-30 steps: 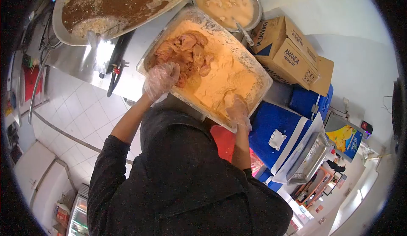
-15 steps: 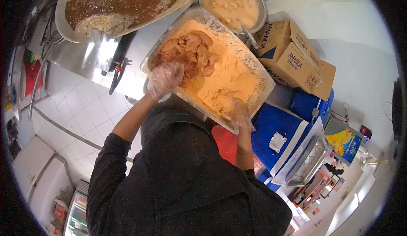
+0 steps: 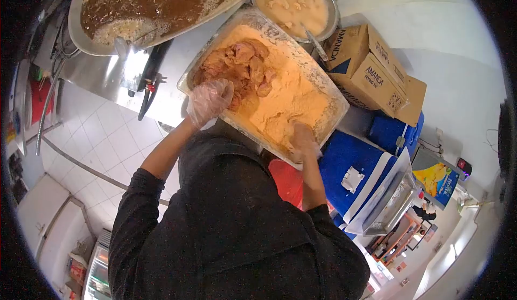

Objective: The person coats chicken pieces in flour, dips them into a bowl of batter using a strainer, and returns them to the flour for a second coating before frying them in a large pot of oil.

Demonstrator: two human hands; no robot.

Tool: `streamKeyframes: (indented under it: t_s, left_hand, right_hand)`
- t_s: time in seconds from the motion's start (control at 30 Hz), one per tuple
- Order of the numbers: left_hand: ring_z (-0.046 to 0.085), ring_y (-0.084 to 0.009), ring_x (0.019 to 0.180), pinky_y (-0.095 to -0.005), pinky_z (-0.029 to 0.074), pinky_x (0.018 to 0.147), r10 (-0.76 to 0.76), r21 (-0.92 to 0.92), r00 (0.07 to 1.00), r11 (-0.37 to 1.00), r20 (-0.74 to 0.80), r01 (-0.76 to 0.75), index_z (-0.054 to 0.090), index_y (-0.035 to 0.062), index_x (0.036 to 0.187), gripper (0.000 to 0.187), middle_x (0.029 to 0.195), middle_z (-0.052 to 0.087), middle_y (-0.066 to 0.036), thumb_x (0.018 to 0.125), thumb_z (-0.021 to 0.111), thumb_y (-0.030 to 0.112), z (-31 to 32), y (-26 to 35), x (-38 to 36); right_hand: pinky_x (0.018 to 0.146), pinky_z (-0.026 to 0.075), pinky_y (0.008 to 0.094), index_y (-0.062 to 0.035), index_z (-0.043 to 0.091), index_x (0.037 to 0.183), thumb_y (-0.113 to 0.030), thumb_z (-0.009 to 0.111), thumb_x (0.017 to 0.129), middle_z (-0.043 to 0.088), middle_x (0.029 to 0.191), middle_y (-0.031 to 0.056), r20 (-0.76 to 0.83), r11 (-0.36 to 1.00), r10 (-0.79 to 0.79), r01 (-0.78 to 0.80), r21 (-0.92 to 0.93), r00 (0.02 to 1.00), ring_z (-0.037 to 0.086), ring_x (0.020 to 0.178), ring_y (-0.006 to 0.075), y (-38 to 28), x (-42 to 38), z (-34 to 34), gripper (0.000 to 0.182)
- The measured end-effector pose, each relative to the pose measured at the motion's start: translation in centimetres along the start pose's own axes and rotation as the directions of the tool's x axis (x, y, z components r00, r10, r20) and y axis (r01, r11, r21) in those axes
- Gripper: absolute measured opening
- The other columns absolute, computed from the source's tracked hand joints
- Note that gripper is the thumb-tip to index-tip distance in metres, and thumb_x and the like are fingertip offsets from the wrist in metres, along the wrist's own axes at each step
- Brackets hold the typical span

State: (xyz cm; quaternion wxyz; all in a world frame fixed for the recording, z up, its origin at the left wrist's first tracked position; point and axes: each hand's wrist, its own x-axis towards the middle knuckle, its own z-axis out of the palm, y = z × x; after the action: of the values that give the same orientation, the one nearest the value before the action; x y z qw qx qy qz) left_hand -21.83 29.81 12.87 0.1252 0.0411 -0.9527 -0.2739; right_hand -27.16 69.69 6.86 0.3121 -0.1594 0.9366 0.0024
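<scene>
A clear rectangular tub (image 3: 326, 91) holds orange-tinted flour (image 3: 291, 87), with a heap of floured raw chicken pieces (image 3: 245, 60) at its left end. My left hand (image 3: 211, 99), in a clear plastic glove, is at the tub's near left side against the chicken. Its fingers look curled; what they hold, if anything, is hidden. My right hand (image 3: 305, 140), also gloved, reaches into the flour at the near right corner. Its fingers are sunk in the flour and blurred, so their shape does not show.
A wide pan of bubbling brown oil (image 3: 161, 9) stands at the upper left, with a metal utensil (image 3: 121, 47) at its rim. Behind the tub is a bowl of pale batter (image 3: 293, 9) with a spoon handle. Cardboard boxes (image 3: 371, 74) and a blue cooler (image 3: 350, 165) are on the right.
My right hand has shifted slightly up and left, deeper into the flour. My left hand stays almost in place by the chicken.
</scene>
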Motion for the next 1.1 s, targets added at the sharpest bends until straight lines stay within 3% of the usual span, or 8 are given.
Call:
streamKeyframes:
  t_s: [0.53, 0.73, 0.77, 0.83, 0.87, 0.93, 1.03, 1.1]
  left_hand:
    - [0.064, -0.0306, 0.057, -0.0437, 0.050, 0.048, -0.005, -0.016, 1.000, 1.000, -0.009, 0.005, 0.062, 0.0084, 0.083, 0.014, 0.066, 0.060, -0.011, 0.090, 0.070, 0.018, -0.8, 0.4, 0.4]
    - [0.065, -0.0306, 0.055, -0.0439, 0.052, 0.050, -0.081, -0.014, 0.996, 0.997, 0.035, 0.081, 0.059, 0.0084, 0.075, 0.022, 0.065, 0.063, -0.012, 0.091, 0.067, 0.022, -0.1, 0.1, 0.4]
    - [0.064, -0.0305, 0.055, -0.0436, 0.052, 0.050, -0.078, -0.029, 0.997, 0.996, 0.021, 0.079, 0.059, 0.0085, 0.074, 0.023, 0.065, 0.063, -0.012, 0.091, 0.066, 0.022, -0.1, 0.4, 0.6]
    - [0.064, -0.0303, 0.054, -0.0429, 0.052, 0.050, -0.079, -0.049, 0.997, 0.996, -0.010, 0.078, 0.059, 0.0087, 0.073, 0.024, 0.064, 0.063, -0.012, 0.092, 0.065, 0.022, -0.5, 0.6, 0.9]
    - [0.065, -0.0301, 0.056, -0.0428, 0.052, 0.051, -0.105, -0.020, 0.994, 0.994, 0.042, 0.106, 0.060, 0.0088, 0.075, 0.023, 0.065, 0.063, -0.012, 0.093, 0.064, 0.022, -0.5, 0.6, 1.1]
    - [0.067, -0.0298, 0.061, -0.0425, 0.054, 0.053, -0.177, 0.052, 0.974, 0.984, 0.141, 0.171, 0.061, 0.0088, 0.078, 0.021, 0.068, 0.064, -0.011, 0.095, 0.061, 0.022, -0.8, 0.6, 0.8]
    - [0.069, -0.0292, 0.076, -0.0420, 0.056, 0.059, -0.099, 0.122, 0.966, 0.990, 0.239, 0.072, 0.062, 0.0082, 0.098, 0.012, 0.086, 0.068, -0.009, 0.096, 0.058, 0.020, -1.6, 0.7, 0.7]
    - [0.068, -0.0288, 0.076, -0.0415, 0.055, 0.058, -0.155, 0.142, 0.942, 0.983, 0.299, 0.117, 0.060, 0.0079, 0.107, 0.017, 0.088, 0.065, -0.007, 0.095, 0.059, 0.020, 0.1, -0.1, 0.0]
  right_hand:
    - [0.107, 0.045, 0.0473, -0.0082, 0.058, 0.136, -0.033, 0.080, 0.081, 0.063, 0.129, 0.0234, -0.007, 0.987, 0.082, -0.081, 0.136, 0.997, 0.057, 0.126, 0.0390, -4.2, -2.4, -13.6, 0.064]
    - [0.106, 0.046, 0.0417, -0.0053, 0.065, 0.129, -0.030, 0.074, 0.088, 0.061, 0.130, 0.0197, -0.380, 0.923, -0.003, 0.148, 0.354, 0.925, 0.057, 0.124, 0.0366, -8.2, 1.2, -27.1, 0.049]
    - [0.106, 0.046, 0.0413, -0.0077, 0.063, 0.133, -0.029, 0.074, 0.088, 0.063, 0.131, 0.0181, -0.473, 0.921, -0.381, 0.284, -0.266, 0.794, 0.059, 0.124, 0.0349, -7.0, 4.3, -28.8, 0.051]
    - [0.105, 0.047, 0.0409, -0.0089, 0.061, 0.135, -0.030, 0.073, 0.088, 0.066, 0.130, 0.0160, -0.430, 0.904, -0.400, 0.273, -0.328, 0.809, 0.061, 0.121, 0.0344, -8.9, 10.1, -33.7, 0.053]
    - [0.104, 0.048, 0.0408, -0.0077, 0.063, 0.134, -0.031, 0.072, 0.089, 0.067, 0.128, 0.0155, -0.331, 0.965, -0.057, 0.137, 0.225, 0.942, 0.063, 0.118, 0.0355, -12.0, 12.4, -36.7, 0.052]
    - [0.101, 0.050, 0.0420, -0.0068, 0.064, 0.132, -0.033, 0.071, 0.090, 0.069, 0.124, 0.0173, -0.341, 0.996, 0.003, 0.026, 0.080, 0.940, 0.065, 0.115, 0.0373, -11.5, 21.4, -37.9, 0.050]
    - [0.102, 0.052, 0.0451, -0.0045, 0.064, 0.131, -0.030, 0.079, 0.083, 0.068, 0.127, 0.0199, -0.368, 0.938, -0.345, 0.309, -0.155, 0.864, 0.064, 0.121, 0.0364, -11.3, 32.8, -38.3, 0.057]
    - [0.102, 0.052, 0.0449, -0.0049, 0.064, 0.131, -0.028, 0.079, 0.082, 0.068, 0.128, 0.0188, -0.331, 0.897, -0.366, 0.235, -0.374, 0.870, 0.064, 0.121, 0.0351, -12.0, 39.0, -37.8, 0.056]
